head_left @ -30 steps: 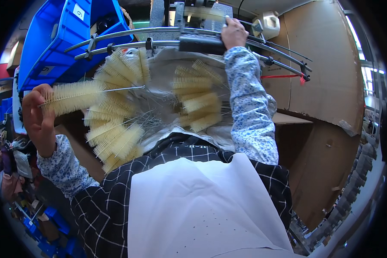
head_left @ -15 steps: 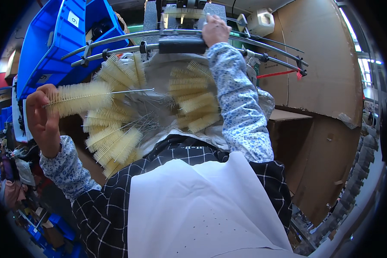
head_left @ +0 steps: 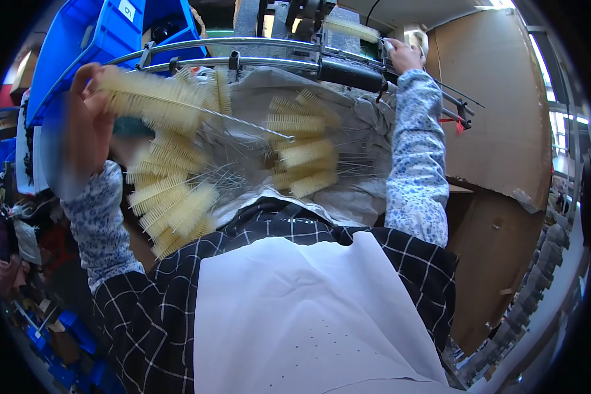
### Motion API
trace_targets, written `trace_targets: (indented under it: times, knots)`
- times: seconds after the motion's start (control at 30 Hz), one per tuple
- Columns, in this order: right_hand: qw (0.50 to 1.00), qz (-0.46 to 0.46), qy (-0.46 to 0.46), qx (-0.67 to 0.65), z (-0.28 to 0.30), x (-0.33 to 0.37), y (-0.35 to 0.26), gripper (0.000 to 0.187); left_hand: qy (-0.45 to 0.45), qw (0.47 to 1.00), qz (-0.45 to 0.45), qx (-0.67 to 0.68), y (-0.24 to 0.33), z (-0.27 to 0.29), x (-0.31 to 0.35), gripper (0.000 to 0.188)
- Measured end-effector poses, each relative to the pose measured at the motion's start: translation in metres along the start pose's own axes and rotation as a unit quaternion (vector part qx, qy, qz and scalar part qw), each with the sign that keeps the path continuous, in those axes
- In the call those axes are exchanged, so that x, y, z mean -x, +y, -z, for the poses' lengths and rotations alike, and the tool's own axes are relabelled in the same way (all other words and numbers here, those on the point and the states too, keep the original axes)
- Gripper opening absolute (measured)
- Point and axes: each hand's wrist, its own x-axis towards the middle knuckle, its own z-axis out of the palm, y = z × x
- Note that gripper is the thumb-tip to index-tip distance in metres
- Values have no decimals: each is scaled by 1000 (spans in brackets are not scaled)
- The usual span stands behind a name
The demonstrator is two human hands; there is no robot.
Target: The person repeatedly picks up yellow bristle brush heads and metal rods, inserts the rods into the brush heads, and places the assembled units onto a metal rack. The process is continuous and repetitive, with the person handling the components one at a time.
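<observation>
My left hand [head_left: 97, 128], partly smeared, is raised on the left with its fingers closed round the bristle end of a pale yellow bottle brush [head_left: 154, 98]. The brush's thin wire handle slants down to the right and ends in a small loop. At the far right of the rails, my right hand [head_left: 406, 56] has its fingers bent together at the end of a sliding carriage with a black roller [head_left: 352, 75]. What those fingers grip is too small to make out. Another yellow brush [head_left: 351, 30] lies across the machine just left of that hand.
Two heaps of bottle brushes, a left pile [head_left: 171, 197] and a right pile [head_left: 302, 151], lie on a grey cloth [head_left: 249, 92] before me. Curved metal rails [head_left: 262, 62] cross behind them. Blue bins [head_left: 105, 33] stand far left; a cardboard sheet [head_left: 492, 105] rises on the right.
My right hand and the carriage have slid right along the rails. The held brush has tilted, its loop end now lower and farther right. My left hand has moved slightly right and up.
</observation>
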Motion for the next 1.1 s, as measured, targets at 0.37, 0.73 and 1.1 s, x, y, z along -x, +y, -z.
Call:
trace_targets:
  times: [0.37,0.73,1.1]
  knots:
    - [835,226,-275,-421,100,123,-9,40,-119,988,45,85,-24,-80,-22,24]
    - [939,169,104,-282,46,103,-96,23,-179,921,37,-344,-48,-25,-11,47]
    - [990,60,94,-86,14,38,-77,26,-169,911,253,-279,-93,31,-7,37]
